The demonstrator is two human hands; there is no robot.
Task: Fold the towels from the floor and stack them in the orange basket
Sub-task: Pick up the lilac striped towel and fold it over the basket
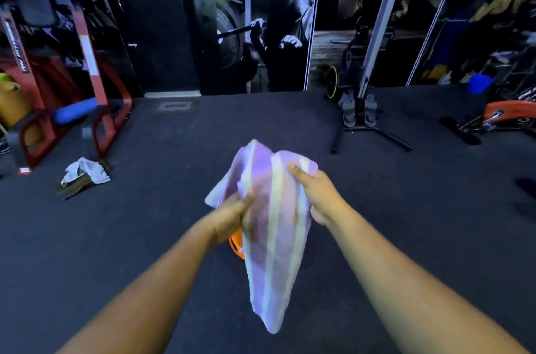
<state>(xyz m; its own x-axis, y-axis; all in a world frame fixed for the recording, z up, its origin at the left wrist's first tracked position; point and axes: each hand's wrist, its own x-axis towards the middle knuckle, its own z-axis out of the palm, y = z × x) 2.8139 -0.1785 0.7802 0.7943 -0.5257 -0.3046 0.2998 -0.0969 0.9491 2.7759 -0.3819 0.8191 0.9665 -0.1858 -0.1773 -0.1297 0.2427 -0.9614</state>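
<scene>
Hands up front: our left hand (232, 216) and right hand (316, 194) both clutch the purple striped towel (272, 237) above the floor (174, 150), what looks like the orange basket (237, 243) peeking behind; a crumpled towel (85, 175) lies far left.

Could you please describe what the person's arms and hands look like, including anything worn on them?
Both forearms are bare for their whole visible length, with no sleeves in view. The left hand and right hand wear no gloves, and no watch, bracelet or rings show on wrists or fingers.
</scene>
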